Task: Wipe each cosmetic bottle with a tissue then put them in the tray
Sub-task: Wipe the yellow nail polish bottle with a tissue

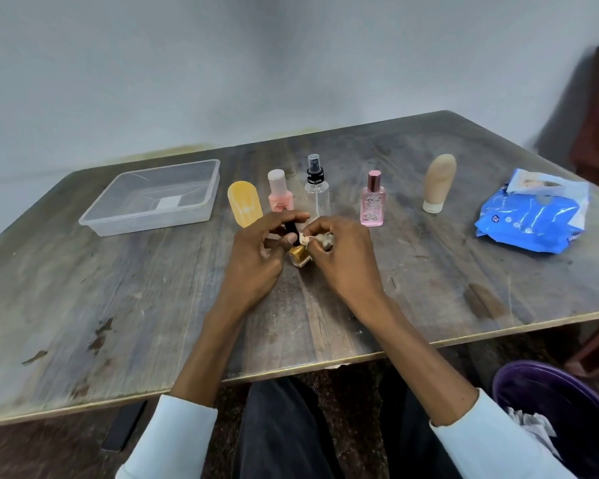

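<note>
Hands over desk (118, 288): L hand (256, 250) fingers grasp gold polish bottle (300, 259) by black cap, R hand (339, 257) fingers pinch tissue (312, 239) against it.

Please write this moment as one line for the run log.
step: wiping | left hand: holds gold nail polish bottle | right hand: rubs it with tissue | tray: no bottles inside | bottles waiting: five

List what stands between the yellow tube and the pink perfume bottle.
Head view: a pink bottle with a white cap and a clear spray bottle.
</note>
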